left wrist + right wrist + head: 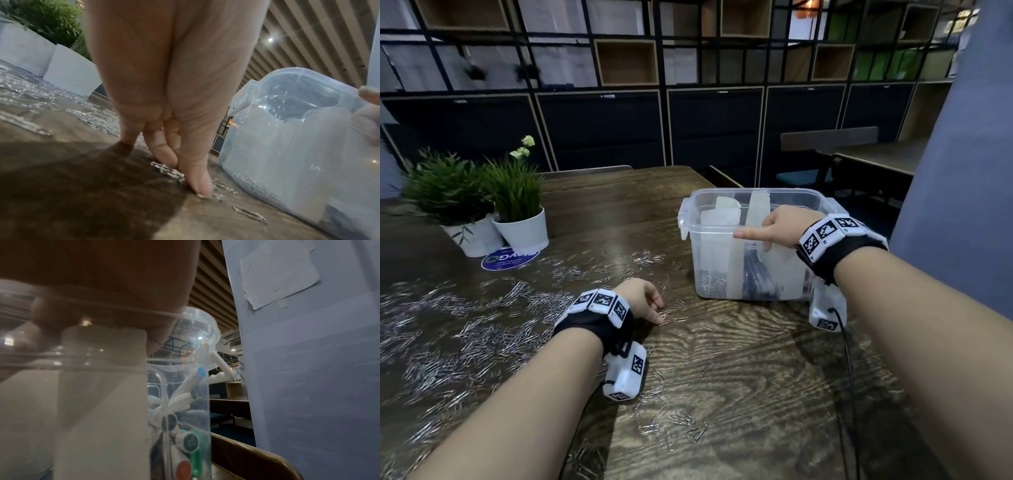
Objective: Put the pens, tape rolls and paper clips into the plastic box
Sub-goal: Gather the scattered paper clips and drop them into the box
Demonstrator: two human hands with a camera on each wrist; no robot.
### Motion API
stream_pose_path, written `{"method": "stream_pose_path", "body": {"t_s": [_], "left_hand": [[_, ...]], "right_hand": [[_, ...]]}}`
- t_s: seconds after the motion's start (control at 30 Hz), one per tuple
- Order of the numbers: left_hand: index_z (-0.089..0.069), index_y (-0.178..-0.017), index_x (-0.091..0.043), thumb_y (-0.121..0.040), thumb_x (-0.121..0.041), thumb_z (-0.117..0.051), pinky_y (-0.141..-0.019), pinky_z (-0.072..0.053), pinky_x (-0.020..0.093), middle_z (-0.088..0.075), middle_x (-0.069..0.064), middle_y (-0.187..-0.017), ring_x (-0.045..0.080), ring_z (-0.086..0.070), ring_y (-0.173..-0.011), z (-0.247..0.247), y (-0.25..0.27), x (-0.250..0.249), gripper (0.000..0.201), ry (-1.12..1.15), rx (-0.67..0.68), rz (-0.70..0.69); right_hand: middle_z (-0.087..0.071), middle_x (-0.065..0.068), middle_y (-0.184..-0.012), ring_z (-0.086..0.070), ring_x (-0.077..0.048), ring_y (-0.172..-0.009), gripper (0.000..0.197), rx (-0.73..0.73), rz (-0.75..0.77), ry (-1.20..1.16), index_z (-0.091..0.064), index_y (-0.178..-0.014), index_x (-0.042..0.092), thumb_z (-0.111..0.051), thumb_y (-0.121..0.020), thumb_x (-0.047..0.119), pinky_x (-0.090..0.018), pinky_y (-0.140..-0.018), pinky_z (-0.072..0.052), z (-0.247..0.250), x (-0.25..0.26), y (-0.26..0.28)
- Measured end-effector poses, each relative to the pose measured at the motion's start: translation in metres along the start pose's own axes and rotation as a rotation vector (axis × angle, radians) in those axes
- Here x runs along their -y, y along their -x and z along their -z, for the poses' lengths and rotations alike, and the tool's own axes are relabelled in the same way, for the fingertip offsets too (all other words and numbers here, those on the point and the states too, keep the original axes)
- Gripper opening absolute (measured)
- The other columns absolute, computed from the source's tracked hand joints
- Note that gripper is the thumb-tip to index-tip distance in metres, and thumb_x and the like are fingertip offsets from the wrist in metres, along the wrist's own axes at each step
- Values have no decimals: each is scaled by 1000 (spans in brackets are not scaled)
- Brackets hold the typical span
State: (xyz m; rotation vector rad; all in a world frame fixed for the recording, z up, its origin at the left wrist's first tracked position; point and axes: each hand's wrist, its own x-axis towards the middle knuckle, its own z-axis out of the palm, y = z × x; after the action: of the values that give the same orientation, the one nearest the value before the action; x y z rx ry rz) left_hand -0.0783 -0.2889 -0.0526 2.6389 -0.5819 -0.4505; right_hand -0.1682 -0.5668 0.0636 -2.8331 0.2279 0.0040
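The clear plastic box (688,212) stands on the wooden table right of centre. Inside it are white dividers (736,270), dark pens (756,274) and a heap of paper clips (712,281); the right wrist view shows marker pens (191,441) through the box wall. My right hand (760,236) holds the box's near rim, index finger stretched left, thumb down the outer wall, other fingers inside. Loose paper clips (482,325) cover the table's left half. My left hand (659,313) is fingertips-down just left of the box, pinching paper clips (168,170) against the wood. No tape rolls are visible.
Two potted plants (520,226) in white pots stand at the back left beside a round blue sticker (510,260). More clips (681,421) lie near the front edge. A black cable (849,377) hangs from my right wrist. A blue-grey pillar (962,171) rises at the right.
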Motion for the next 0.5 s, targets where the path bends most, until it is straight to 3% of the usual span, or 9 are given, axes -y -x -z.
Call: {"method": "stream_pose_path", "body": {"t_s": [0.1, 0.23, 0.3, 0.4, 0.5], "left_hand": [[-69, -88, -16, -73, -15, -82, -77, -46, 19, -63, -11, -69, 7, -59, -74, -1, 1, 2, 20, 13, -7, 4], [-71, -84, -19, -77, -20, -78, -59, -39, 12, -60, -14, -65, -2, -52, -61, -1, 4, -1, 10, -53, -33, 2], [-69, -82, -21, -80, -20, -76, -57, -38, 11, -58, -14, -65, -3, -51, -60, 0, 5, -3, 7, -93, -18, -6], [-69, -87, -19, -85, -21, -70, -66, -41, 16, -58, -13, -69, 5, -54, -71, -1, 5, -6, 3, -159, 14, -10], [-70, -98, -13, -91, -22, -63, -76, -42, 22, -59, -6, -81, 10, -53, -82, -3, 4, -9, 14, -227, 42, -12]], "right_hand": [[-53, 1, -62, -54, -13, -66, 73, 0, -11, 5, -70, -71, 13, -47, -74, 82, -27, -61, -36, -1, 0, -1], [-58, -1, -70, -56, -14, -70, 75, -6, -16, 12, -72, -75, 11, -47, -74, 82, -26, -60, -35, -1, 1, -2], [-56, -1, -67, -56, -15, -67, 74, -12, -18, 6, -71, -72, 12, -48, -73, 83, -27, -60, -36, -2, 0, -3], [-60, -2, -70, -59, -15, -73, 76, -20, -19, 11, -71, -74, 13, -47, -72, 84, -26, -60, -36, -3, -1, -3], [-56, -1, -65, -56, -15, -68, 75, -19, -20, 19, -71, -75, 12, -47, -74, 82, -26, -59, -35, -2, 0, -2]]}}
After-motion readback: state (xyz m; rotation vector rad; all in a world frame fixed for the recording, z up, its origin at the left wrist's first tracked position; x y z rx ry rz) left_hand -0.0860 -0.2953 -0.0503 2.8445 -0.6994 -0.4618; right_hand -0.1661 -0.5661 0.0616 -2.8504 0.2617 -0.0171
